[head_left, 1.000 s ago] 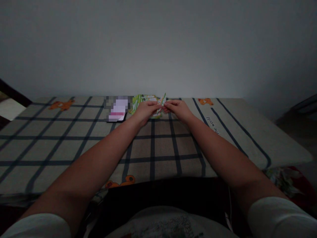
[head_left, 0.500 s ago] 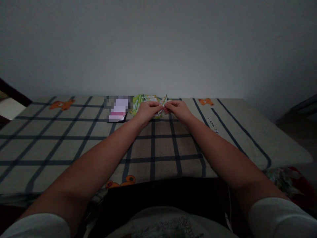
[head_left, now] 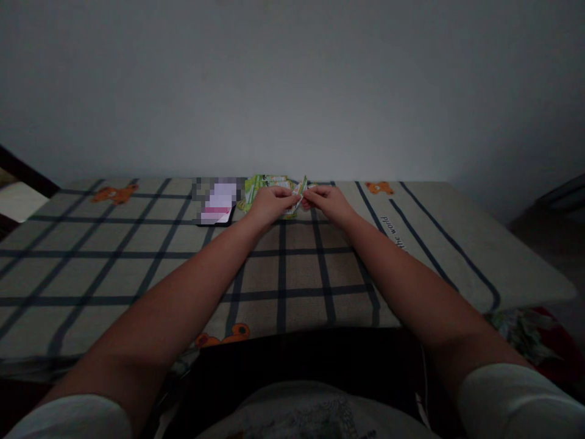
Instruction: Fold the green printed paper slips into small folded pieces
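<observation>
Between both hands, near the far edge of the table, is a small green-and-white printed packet (head_left: 300, 185), held tilted and partly folded. My left hand (head_left: 271, 203) pinches its left side between thumb and fingers. On the other side my right hand (head_left: 331, 202) pinches it with the fingertips close to those of the left. Several green packets (head_left: 253, 188) of similar print lie fanned on the cloth behind and left of my left hand, which partly covers them. The fingers hide much of the held packet.
A phone (head_left: 218, 204) with a lit, blurred screen lies left of the packets. The checked tablecloth (head_left: 150, 262) with orange bear prints covers the table, whose far edge meets a plain wall (head_left: 292, 91). Part of a dark chair (head_left: 27, 171) shows at the left.
The packet in my fingers has tilted slightly and shifted a little to the left. Both hands hold nearly the same place and grip.
</observation>
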`<state>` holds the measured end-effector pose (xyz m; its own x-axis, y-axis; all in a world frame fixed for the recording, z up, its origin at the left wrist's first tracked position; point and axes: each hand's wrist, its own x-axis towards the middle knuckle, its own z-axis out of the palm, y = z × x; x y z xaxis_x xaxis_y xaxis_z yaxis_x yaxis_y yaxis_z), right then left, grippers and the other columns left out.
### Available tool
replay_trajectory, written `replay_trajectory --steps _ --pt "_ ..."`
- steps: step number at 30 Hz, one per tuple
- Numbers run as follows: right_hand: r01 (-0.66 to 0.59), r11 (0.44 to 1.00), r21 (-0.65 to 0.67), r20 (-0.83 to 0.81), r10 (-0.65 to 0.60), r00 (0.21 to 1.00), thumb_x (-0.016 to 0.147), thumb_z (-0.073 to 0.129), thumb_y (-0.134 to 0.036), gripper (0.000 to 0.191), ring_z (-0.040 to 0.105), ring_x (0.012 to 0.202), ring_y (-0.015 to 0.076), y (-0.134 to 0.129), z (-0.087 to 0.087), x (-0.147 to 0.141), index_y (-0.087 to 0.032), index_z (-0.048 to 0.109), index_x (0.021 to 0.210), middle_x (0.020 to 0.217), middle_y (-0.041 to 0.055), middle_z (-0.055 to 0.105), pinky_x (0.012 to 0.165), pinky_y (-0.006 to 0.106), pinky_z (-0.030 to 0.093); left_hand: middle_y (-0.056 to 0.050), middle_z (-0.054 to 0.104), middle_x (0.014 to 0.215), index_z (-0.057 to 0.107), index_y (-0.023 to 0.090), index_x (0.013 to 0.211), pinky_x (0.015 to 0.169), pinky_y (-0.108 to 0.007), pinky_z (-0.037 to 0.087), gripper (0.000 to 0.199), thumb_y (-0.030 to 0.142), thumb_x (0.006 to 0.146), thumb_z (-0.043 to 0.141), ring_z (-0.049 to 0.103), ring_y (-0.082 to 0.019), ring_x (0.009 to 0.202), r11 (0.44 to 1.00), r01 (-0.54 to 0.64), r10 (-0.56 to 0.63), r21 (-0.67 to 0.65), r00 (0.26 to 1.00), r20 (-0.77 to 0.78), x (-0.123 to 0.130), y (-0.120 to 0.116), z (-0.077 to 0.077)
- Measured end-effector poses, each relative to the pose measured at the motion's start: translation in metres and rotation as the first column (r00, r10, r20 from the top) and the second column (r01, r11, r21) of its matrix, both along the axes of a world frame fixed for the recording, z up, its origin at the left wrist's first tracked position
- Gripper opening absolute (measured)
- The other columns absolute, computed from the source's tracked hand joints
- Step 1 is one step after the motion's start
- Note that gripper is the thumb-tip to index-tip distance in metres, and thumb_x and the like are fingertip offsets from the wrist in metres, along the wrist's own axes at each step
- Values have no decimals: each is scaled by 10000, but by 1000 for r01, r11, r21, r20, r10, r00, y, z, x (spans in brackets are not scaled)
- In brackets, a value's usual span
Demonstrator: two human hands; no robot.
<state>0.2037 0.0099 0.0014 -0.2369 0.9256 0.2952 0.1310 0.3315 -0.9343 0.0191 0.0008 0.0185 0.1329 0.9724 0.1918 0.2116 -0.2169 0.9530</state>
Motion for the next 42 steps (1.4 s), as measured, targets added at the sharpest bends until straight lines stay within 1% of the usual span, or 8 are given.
replay_trajectory --steps 5,7,10,14,26,33,39,42 --pt "28 988 152 133 -49 990 849 640 -480 351 594 665 131 1 0 3 -181 689 673 672 14 667 724 302 492 -16 637 599 703 157 645 547 -247 373 270 413 651 789 538 -125 566 1000 26 -25 8 998 -59 -1 1 0" --pt "26 992 121 90 -37 995 842 645 -508 359 606 671 131 0 0 2 -181 699 703 694 17 678 731 305 506 -11 627 590 704 157 646 546 -250 366 268 412 661 784 528 -123 561 1000 19 -19 14 999 -49 -1 2 -1" --pt "-1 1000 10 -47 1 999 791 686 -564 389 635 678 132 -1 1 -2 -177 718 772 750 32 707 725 308 539 6 578 566 686 160 626 535 -252 332 272 413 689 764 479 -109 541 999 -15 15 31 1000 7 -1 4 -2" --pt "-61 996 -69 -52 57 997 718 764 -562 399 662 706 136 -5 2 -4 -176 738 810 783 42 733 748 313 567 0 583 611 687 161 645 544 -256 326 286 434 680 765 474 -113 572 999 -32 30 30 996 85 0 6 -5" --pt "-50 996 -74 32 53 998 760 760 -451 287 679 714 154 -7 5 -2 -171 756 826 760 49 740 772 337 567 15 581 630 711 167 679 545 -256 318 287 438 647 799 457 -111 585 999 -24 20 28 989 148 5 2 -6" --pt "-57 998 33 168 50 985 801 700 -476 314 646 693 154 -5 4 -2 -166 721 756 712 37 714 728 312 532 19 568 612 685 169 655 549 -255 312 302 453 657 789 433 -105 567 999 1 -5 40 995 96 4 4 -8" --pt "-70 993 -94 -13 69 998 731 757 -550 401 675 721 155 -5 1 -6 -166 749 847 773 48 736 764 324 575 30 514 593 646 175 653 537 -253 299 321 475 705 747 417 -103 553 999 -8 2 48 992 122 2 8 -9" --pt "-86 989 -117 5 87 996 707 777 -549 404 681 719 153 -5 -1 -6 -172 762 850 778 48 751 769 321 578 27 509 585 637 175 650 522 -256 279 339 495 710 733 398 -103 542 999 -11 6 40 991 132 2 6 -8"
